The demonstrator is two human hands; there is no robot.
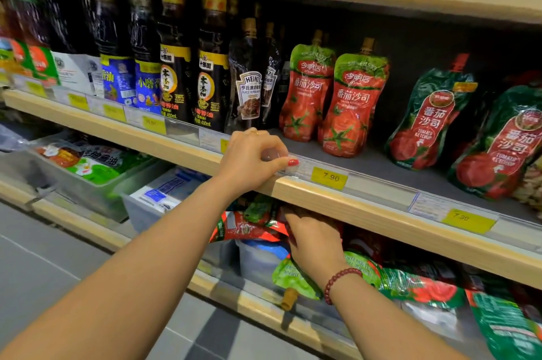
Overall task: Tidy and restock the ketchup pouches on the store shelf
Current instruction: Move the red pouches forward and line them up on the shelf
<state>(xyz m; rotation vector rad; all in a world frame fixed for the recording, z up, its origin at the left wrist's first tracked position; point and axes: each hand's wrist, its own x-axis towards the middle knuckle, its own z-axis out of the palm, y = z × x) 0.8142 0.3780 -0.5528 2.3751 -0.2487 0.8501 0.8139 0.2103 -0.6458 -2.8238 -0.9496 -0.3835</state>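
Two red ketchup pouches (349, 113) with green tops stand upright on the middle shelf (381, 166). Two dark green ketchup pouches (425, 122) lean to their right. My left hand (252, 158) grips the clear price rail (305, 169) at the shelf's front edge, with the thumb pressed on it. My right hand (313, 239) reaches under that shelf board into the lower shelf. Its fingers curl onto a red ketchup pouch (249, 230) in a loose pile of lying pouches (410, 286). The board partly hides the fingertips.
Dark sauce and oil bottles (176, 66) fill the middle shelf's left part, with Heinz black pouches (249, 89) beside the ketchup. Yellow price tags (330, 177) sit in the rail. Clear bins (88, 177) hold packets on the lower shelf. Grey floor lies below left.
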